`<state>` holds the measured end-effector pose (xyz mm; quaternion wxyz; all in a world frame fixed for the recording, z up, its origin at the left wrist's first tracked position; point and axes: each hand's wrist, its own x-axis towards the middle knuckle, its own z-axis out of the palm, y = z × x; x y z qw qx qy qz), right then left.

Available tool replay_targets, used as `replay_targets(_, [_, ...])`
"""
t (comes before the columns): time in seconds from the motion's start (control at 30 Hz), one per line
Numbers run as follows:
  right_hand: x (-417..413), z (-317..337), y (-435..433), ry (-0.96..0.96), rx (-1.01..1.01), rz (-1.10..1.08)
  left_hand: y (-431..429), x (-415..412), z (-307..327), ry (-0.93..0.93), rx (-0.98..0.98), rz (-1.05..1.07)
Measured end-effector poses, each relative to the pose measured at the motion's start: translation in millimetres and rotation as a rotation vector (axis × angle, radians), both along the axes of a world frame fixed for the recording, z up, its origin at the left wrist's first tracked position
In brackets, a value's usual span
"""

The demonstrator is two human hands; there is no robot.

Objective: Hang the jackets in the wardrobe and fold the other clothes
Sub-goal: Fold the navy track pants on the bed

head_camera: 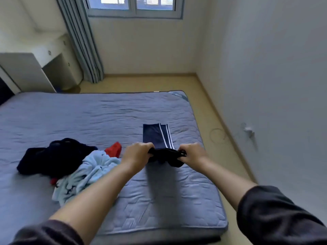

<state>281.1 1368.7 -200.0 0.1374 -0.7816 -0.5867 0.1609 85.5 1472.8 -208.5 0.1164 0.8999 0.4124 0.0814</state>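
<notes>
Evidently folding is in hand: the navy striped trousers (155, 137) are pinched at their raised near end by the left grip (137, 154) and the right grip (192, 152), the far end lying flat on the bed (88, 117). Next, the held end should be carried forward, edges matched.

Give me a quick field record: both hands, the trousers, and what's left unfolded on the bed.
left hand: grips waistband of navy striped trousers
right hand: grips waistband's other end
navy striped trousers: leg ends flat on mattress, beyond the hands
unfolded pile: dark navy garment, light blue garment, red garment, left of the hands
mattress: blue, quilted
</notes>
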Motion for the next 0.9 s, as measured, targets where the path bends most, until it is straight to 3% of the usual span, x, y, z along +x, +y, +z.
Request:
replay_targets(0.17, [-44, -71, -106, 0.061, -0.110, 0.048, -107, -50, -68, 0.068, -0.143, -0.013])
replay_targets(0.37, [-78, -95, -180, 0.128, -0.162, 0.092, -182, -90, -90, 0.160, -0.218, -0.076])
replay_targets(0.63, [-86, -102, -180, 0.383, -0.121, 0.040, -188, -84, -100, 0.226, -0.374, -0.132])
replay_targets(0.8, [-72, -139, -160, 0.655, -0.370, -0.068, -166, -71, -132, 0.331, -0.406, -0.217])
replay_targets(0.9, [-56, -183, -144, 0.660, -0.455, -0.241, -153, -65, -162, 0.383, -0.451, -0.232])
